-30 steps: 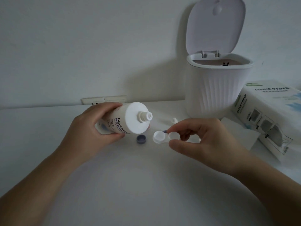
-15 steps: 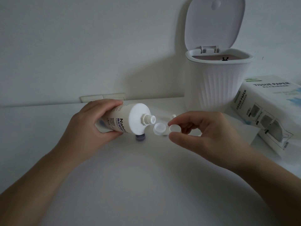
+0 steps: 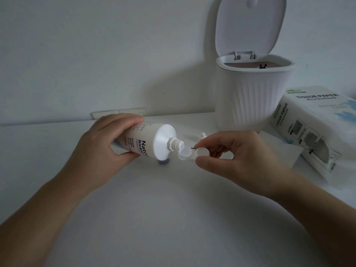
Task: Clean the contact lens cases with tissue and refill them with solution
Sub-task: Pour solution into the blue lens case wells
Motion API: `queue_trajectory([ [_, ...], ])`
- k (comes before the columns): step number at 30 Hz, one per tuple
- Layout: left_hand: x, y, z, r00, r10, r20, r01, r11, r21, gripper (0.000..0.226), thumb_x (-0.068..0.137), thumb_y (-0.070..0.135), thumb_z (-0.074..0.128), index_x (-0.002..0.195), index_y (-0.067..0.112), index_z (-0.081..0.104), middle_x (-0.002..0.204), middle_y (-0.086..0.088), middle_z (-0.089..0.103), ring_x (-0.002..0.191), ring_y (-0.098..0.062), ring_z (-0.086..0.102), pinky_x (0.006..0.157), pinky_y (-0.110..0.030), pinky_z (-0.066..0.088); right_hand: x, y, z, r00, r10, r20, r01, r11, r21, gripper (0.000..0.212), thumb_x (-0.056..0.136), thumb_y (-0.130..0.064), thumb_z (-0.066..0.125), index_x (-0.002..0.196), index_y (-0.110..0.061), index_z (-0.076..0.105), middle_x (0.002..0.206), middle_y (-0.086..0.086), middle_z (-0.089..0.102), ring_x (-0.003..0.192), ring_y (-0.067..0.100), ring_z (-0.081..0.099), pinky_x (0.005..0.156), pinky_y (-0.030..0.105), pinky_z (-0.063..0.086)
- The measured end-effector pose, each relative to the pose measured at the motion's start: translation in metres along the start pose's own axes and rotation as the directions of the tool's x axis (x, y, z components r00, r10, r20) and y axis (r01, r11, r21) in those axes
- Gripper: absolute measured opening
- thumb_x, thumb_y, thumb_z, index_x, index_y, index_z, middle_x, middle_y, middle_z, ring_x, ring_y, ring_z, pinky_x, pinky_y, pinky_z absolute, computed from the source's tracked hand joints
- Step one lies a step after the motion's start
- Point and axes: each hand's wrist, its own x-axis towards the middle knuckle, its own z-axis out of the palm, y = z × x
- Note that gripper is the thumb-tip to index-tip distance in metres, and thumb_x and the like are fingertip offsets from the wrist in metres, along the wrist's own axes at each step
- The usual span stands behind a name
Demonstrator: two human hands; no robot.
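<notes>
My left hand [image 3: 100, 149] grips a white solution bottle [image 3: 152, 141], tipped on its side with its open nozzle pointing right. The nozzle tip sits right at the rim of the left well of a white contact lens case [image 3: 185, 154]. My right hand [image 3: 235, 157] pinches the case by its right well, holding it just above the table. A dark blue cap [image 3: 163, 161] lies on the table under the bottle's shoulder, partly hidden. A small white cap [image 3: 202, 135] rests behind the case.
A white ribbed bin [image 3: 254, 101] with its lid raised stands at the back right. A tissue paper pack [image 3: 316, 130] lies to its right, with a flat white tissue [image 3: 285, 151] under my right hand. A wall socket [image 3: 119, 113] sits at the table's [image 3: 173, 209] back edge.
The bottle has tipped further and moved right, and the case has risen to meet it, so the nozzle now reaches the left well's rim. The blue cap became partly covered.
</notes>
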Motion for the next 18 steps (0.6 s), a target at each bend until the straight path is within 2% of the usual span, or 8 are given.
queue_trajectory([
  [5, 0.0007, -0.0002, -0.0015, 1.0, 0.008, 0.015, -0.008, 1.0, 0.012, 0.071, 0.065, 0.004, 0.092, 0.129, 0.016, 0.064, 0.129, 0.013, 0.058, 0.124, -0.017, 0.056, 0.104, -0.014, 0.037, 0.0, -0.0002, -0.0007, 0.999, 0.031, 0.022, -0.031, 1.0, 0.003, 0.022, 0.077, -0.03, 0.08, 0.098, -0.024, 0.08, 0.081, -0.005, 0.075, 0.074, 0.008, 0.069, 0.077, 0.026, 0.057],
  [9, 0.0014, 0.0006, -0.0019, 0.999, 0.031, 0.014, -0.031, 0.999, 0.03, 0.07, 0.064, 0.003, 0.092, 0.128, 0.013, 0.065, 0.129, 0.013, 0.057, 0.124, -0.014, 0.054, 0.105, -0.01, 0.034, 0.0001, 0.0013, -0.0006, 0.998, 0.048, 0.03, -0.048, 0.999, 0.001, 0.022, 0.079, -0.028, 0.082, 0.1, -0.024, 0.079, 0.082, -0.003, 0.076, 0.076, 0.009, 0.07, 0.08, 0.03, 0.058],
  [15, 0.0016, 0.0027, -0.004, 0.999, 0.038, 0.025, -0.039, 0.998, 0.047, 0.069, 0.064, -0.001, 0.09, 0.127, 0.011, 0.065, 0.129, 0.01, 0.057, 0.124, -0.016, 0.053, 0.106, -0.012, 0.033, 0.0005, 0.0022, 0.0003, 0.997, 0.046, 0.054, -0.045, 0.999, -0.012, 0.023, 0.078, -0.029, 0.08, 0.101, -0.025, 0.08, 0.079, -0.009, 0.075, 0.074, 0.005, 0.07, 0.078, 0.022, 0.057],
  [18, 0.0021, 0.0037, -0.0048, 0.999, 0.036, 0.031, -0.038, 0.998, 0.048, 0.069, 0.064, -0.002, 0.09, 0.127, 0.011, 0.065, 0.129, 0.01, 0.056, 0.124, -0.012, 0.051, 0.106, -0.011, 0.031, 0.0003, 0.0025, 0.0006, 0.997, 0.044, 0.071, -0.043, 0.999, -0.02, 0.023, 0.079, -0.029, 0.08, 0.101, -0.025, 0.08, 0.078, -0.013, 0.075, 0.074, 0.003, 0.069, 0.075, 0.015, 0.054],
])
